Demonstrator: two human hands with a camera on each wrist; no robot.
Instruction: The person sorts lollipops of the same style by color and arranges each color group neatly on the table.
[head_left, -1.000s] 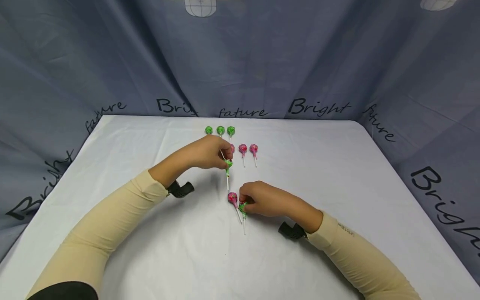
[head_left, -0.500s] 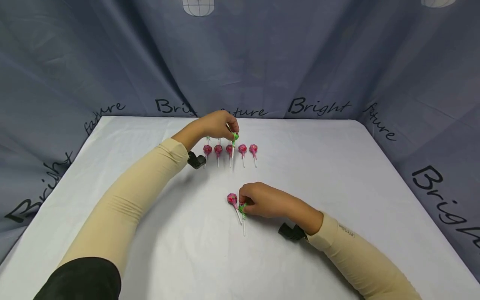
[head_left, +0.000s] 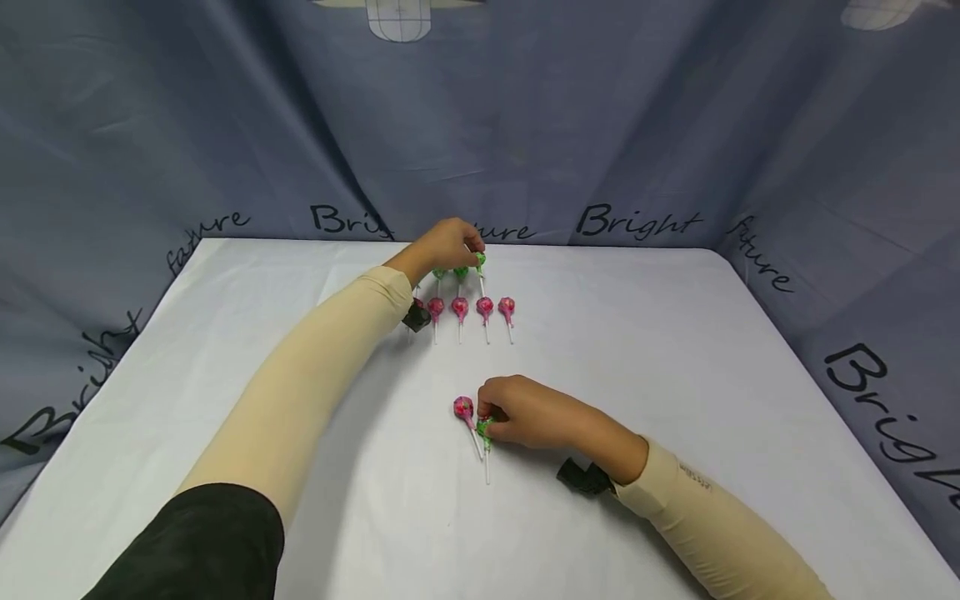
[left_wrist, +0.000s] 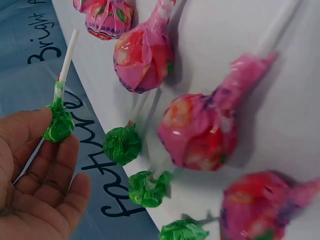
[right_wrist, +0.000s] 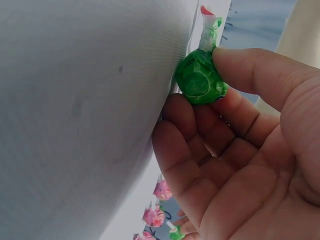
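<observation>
My left hand (head_left: 448, 244) reaches to the back of the table and pinches a green-wrapped lollipop (left_wrist: 59, 126) by its head between thumb and fingers. Beside it in the left wrist view lie green lollipops (left_wrist: 122, 145), partly hidden by the hand in the head view. In front of these runs a row of pink lollipops (head_left: 460, 307), sticks toward me; my left wrist covers part of the leftmost. Nearer the table's middle, my right hand (head_left: 528, 412) pinches another green lollipop (right_wrist: 197, 77). A pink lollipop (head_left: 463, 407) lies just left of it, the two sticks close together.
A white cloth (head_left: 637, 333) covers the table. Grey-blue curtains (head_left: 510, 125) with black lettering hang behind its back edge and at both sides. A black wrist mount (head_left: 583, 477) sits under my right wrist, close over the cloth.
My left hand has carried its green lollipop from mid-table over the pink row to the right end of the green row at the back. The right hand has stayed in place, holding its lollipop.
</observation>
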